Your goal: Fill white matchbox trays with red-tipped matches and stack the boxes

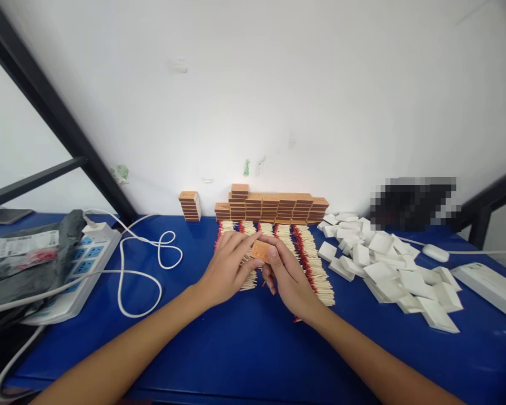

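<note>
Two bare forearms reach in from the near side of the blue table [236, 354], angling toward each other until the hands meet over the rows of red-tipped matches [320, 278]. Between them sits one small orange matchbox [261, 252], raised in front of the long stack of matchboxes [273, 208] by the wall. From where I stand, the left hand [227, 264] lies back upward, its fingers stretched forward and close together; the index fingertip is at the box's far edge and the thumb at its near edge, so the box is pinched at that end. The right hand [290, 275] is turned more on its side — thumb laid on the box's upper face, index finger along the far edge, the remaining fingers curled in below — and it pinches the other end. Both wrists look nearly straight, in line with the forearms. Loose white trays [388, 259] lie heaped to the right of the matches, and a shorter stack of boxes [189, 206] stands apart on the left, near a looped white cable [121, 281].
</note>
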